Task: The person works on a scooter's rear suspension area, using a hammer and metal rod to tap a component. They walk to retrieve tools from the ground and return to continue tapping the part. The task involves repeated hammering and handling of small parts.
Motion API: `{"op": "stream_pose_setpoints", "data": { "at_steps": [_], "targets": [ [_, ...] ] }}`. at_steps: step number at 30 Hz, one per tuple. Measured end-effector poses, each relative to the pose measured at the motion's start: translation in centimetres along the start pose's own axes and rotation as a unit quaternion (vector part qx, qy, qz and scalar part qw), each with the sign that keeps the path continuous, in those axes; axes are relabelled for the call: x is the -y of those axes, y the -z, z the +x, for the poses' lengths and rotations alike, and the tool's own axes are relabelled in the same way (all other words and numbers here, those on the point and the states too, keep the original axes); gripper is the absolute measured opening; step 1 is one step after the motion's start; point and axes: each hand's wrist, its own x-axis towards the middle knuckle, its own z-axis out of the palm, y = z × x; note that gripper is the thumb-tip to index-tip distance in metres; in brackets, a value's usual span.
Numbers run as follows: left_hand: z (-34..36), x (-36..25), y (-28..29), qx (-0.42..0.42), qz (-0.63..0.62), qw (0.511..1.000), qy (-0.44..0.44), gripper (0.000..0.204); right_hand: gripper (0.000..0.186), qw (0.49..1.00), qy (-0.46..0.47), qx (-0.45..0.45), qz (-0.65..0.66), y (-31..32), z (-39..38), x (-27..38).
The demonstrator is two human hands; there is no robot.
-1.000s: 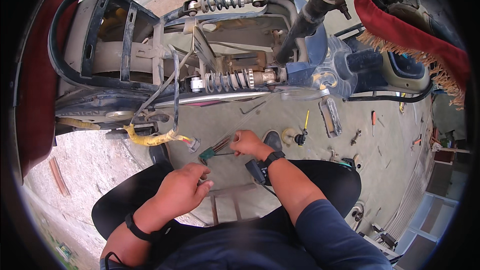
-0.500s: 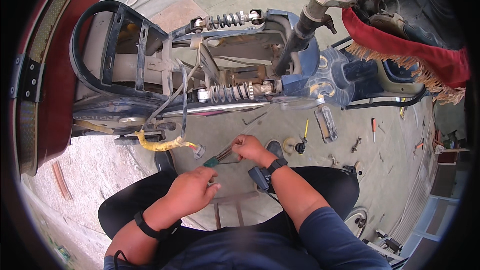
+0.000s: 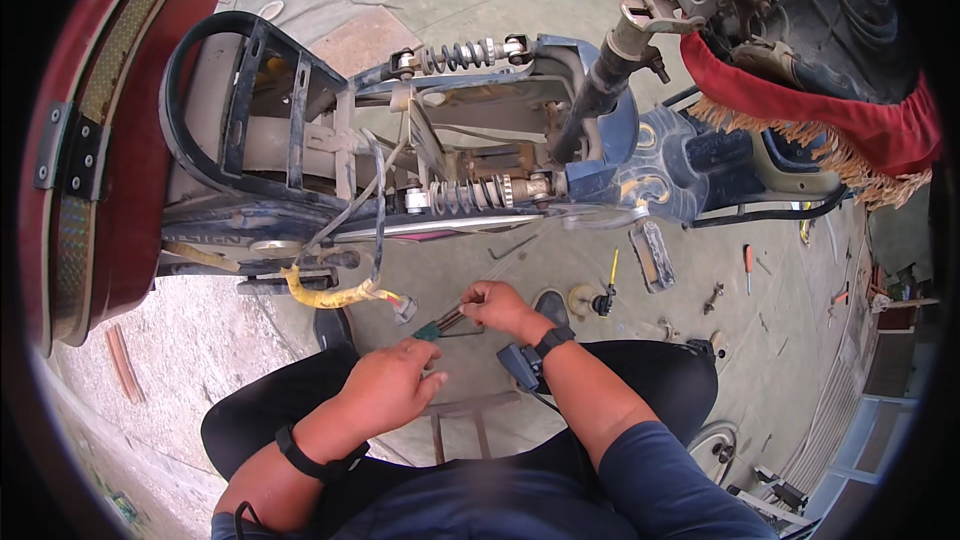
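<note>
Between my hands is a hex key set with a green holder (image 3: 428, 331) and thin dark metal keys. One L-shaped key sticks out from it at an angle. My left hand (image 3: 385, 387) has its fingers bent at the green holder, with the thumb apart; its fingertips are partly hidden. My right hand (image 3: 497, 306) pinches the far ends of the keys between thumb and fingers. Just beyond my hands stands an electric scooter (image 3: 400, 145) with its seat and covers off. A yellow-wrapped cable (image 3: 325, 295) with a grey connector (image 3: 404, 311) hangs from it, left of the keys.
A loose L-shaped key (image 3: 513, 247) lies on the floor near the scooter. To the right are a yellow-shafted tool (image 3: 614, 265), an orange screwdriver (image 3: 748, 258) and scattered small parts. A red box (image 3: 130, 140) sits at far left, a red fringed cloth (image 3: 790, 90) at upper right.
The view has shifted a little, so the scooter's rear sits slightly farther right. My right hand has moved slightly down in the picture; both hands stay at the hex key set.
</note>
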Motion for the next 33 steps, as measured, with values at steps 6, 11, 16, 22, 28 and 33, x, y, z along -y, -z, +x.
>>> {"op": "stream_pose_setpoints", "data": {
  "at_steps": [6, 11, 16, 22, 28, 33],
  "targets": [
    [-0.1, 0.0, 0.1, 0.000, -0.002, 1.000, -0.004, 0.030, 0.018, 1.000, -0.019, 0.005, 0.009, 0.0, 0.0, -0.7],
    [-0.1, -0.2, 0.6, 0.015, -0.009, 1.000, -0.023, 0.028, 0.018, 0.990, 0.069, -0.017, -0.119, 0.4, -0.6, -0.1],
    [2.2, -3.1, 6.2, 0.111, -0.301, 0.947, 0.005, 0.023, 0.019, 0.947, 0.202, 0.041, -0.244, 3.8, -5.0, 11.2],
    [8.8, -9.2, 14.0, -0.051, -0.287, 0.954, -0.074, 0.023, 0.015, 0.934, 0.257, 0.107, -0.225, 7.7, -13.6, 18.8],
    [20.9, -9.8, 18.3, -0.274, 0.122, 0.951, -0.081, 0.054, 0.014, 0.919, 0.322, 0.105, -0.202, 8.6, -14.9, 18.7],
    [26.6, -8.1, 20.1, -0.197, 0.137, 0.971, -0.024, 0.056, 0.015, 0.917, 0.328, 0.098, -0.204, 9.4, -15.7, 19.1]
  ]
}}
